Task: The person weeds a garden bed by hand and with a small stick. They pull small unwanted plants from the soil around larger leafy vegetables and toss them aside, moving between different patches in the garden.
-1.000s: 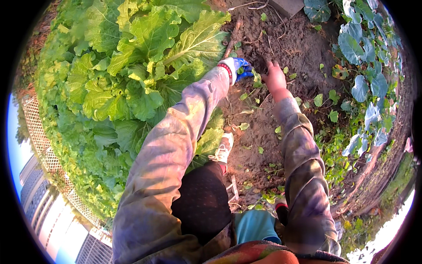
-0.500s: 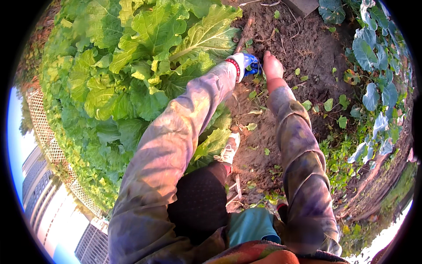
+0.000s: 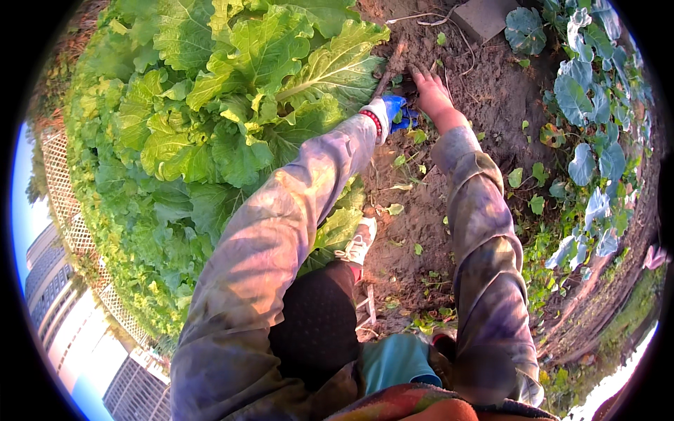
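Note:
My left hand (image 3: 398,114), in a blue and white glove with a red beaded bracelet at the wrist, is low over the soil beside the leafy greens. Its fingers look curled; what they hold, if anything, is hidden. Just to the right, my bare right hand (image 3: 433,95) reaches forward over the ground with its fingers stretched out and nothing visible in them. A brown stick (image 3: 390,68) lies ahead of the glove, close to the right fingertips. Large green leaves (image 3: 335,70) spread beside my left wrist. Small leaves (image 3: 419,136) lie on the soil near both hands.
Dense leafy greens (image 3: 203,151) fill the left side. A grey block (image 3: 483,17) sits on the soil (image 3: 495,91) at the far end. Blue-green leafy plants (image 3: 581,98) grow along the right. My shoe (image 3: 358,240) stands by the greens.
My right hand has moved forward and its fingers have stretched out toward the stick. The gloved left hand stays at nearly the same spot. The view has shifted slightly.

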Demonstrator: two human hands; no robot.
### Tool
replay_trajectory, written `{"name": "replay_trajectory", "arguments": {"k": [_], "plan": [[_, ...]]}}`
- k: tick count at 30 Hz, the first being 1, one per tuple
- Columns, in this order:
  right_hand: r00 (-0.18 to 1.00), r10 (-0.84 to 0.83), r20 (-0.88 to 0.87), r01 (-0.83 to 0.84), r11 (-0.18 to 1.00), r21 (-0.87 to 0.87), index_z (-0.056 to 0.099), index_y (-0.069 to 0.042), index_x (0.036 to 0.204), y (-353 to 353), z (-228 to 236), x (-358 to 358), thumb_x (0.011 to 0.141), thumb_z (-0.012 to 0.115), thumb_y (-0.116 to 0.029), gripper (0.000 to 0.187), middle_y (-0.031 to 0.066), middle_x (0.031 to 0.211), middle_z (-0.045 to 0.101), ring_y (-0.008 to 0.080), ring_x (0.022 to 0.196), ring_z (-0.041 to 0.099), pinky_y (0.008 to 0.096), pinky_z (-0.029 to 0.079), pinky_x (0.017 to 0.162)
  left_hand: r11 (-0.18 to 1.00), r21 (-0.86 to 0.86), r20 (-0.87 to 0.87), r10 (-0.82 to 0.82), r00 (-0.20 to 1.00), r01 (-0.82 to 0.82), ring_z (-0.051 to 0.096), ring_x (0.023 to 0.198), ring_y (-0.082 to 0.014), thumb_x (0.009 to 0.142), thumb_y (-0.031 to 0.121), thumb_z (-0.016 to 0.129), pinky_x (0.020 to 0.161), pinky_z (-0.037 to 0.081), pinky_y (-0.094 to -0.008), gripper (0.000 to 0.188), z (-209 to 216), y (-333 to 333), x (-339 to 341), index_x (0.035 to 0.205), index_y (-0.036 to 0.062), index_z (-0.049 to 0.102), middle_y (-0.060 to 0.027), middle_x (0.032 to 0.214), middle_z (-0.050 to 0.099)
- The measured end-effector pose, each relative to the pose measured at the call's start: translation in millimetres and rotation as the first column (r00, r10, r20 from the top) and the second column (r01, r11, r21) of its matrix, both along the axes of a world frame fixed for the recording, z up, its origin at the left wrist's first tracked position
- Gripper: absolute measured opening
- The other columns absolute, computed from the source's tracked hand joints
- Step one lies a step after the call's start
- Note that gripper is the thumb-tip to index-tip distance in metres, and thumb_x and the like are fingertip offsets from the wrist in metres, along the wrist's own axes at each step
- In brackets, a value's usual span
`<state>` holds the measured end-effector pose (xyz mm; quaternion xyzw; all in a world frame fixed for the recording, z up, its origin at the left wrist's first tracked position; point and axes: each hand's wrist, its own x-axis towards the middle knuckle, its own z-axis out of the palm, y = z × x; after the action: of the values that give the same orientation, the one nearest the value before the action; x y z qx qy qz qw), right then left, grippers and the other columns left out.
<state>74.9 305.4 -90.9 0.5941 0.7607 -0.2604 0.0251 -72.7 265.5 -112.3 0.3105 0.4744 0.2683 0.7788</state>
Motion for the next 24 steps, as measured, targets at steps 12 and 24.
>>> {"name": "replay_trajectory", "arguments": {"k": [12, 24], "plan": [[0.94, 0.055, 0.337, -0.043, 0.998, -0.044, 0.034, -0.01, 0.143, -81, -19, 10, 0.09, 0.044, -0.019, 0.054, 0.0064, 0.155, 0.019, 0.0281, 0.144, 0.011, 0.044, 0.015, 0.116, 0.961, -0.269, 0.053, 0.083, 0.995, -0.066, 0.052, 0.118, -0.0275, 0.091, 0.007, 0.05, 0.103, 0.041, -0.0355, 0.037, 6, 9, 7, 0.129, 0.0066, 0.049, -0.0121, 0.13, 0.054], [0.844, -0.432, -0.318, 0.459, 0.888, 0.011, 0.056, -0.006, 0.118, -192, 34, 62, 0.081, 0.064, -0.021, 0.041, 0.0164, 0.128, 0.052, 0.0345, 0.111, 0.053, 0.0424, 0.043, 0.093, 0.858, -0.413, 0.18, 0.406, 0.896, -0.306, 0.055, 0.112, -0.0332, 0.097, 0.03, 0.046, 0.091, 0.05, -0.0399, 0.042, 87, -73, -10, 0.135, 0.012, 0.042, -0.0178, 0.132, 0.049]]}}
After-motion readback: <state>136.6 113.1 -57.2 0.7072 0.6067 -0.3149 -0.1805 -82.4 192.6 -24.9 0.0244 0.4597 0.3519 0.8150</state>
